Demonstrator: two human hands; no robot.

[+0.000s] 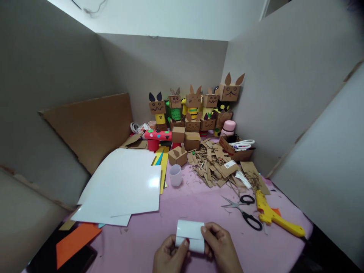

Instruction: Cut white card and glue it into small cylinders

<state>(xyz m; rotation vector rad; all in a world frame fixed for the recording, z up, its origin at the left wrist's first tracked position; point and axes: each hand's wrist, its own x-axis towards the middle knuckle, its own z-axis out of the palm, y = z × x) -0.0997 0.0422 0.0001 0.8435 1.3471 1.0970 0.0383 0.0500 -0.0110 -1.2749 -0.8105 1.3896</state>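
A small white glossy piece (190,230), folded or rolled with a seam across its middle, is held above the pink-covered table at the bottom centre. My left hand (171,254) grips its lower left edge, the thumb lying on the front. On the right edge, my right hand (221,244) pinches it, thumb in front and fingers behind. Parts of the fingers of both hands are hidden behind the piece. Open black-handled scissors (245,212) and a yellow glue gun (277,220) lie to the right of my right hand.
Large white sheets (122,185) cover the left side, near orange paper (75,242). A translucent cup (175,175) stands mid-table. Cardboard scraps (212,161) lie behind it, beside a box of white scissors (239,149). Cardboard animal figures (193,102) line the back; grey panels (167,64) surround the table.
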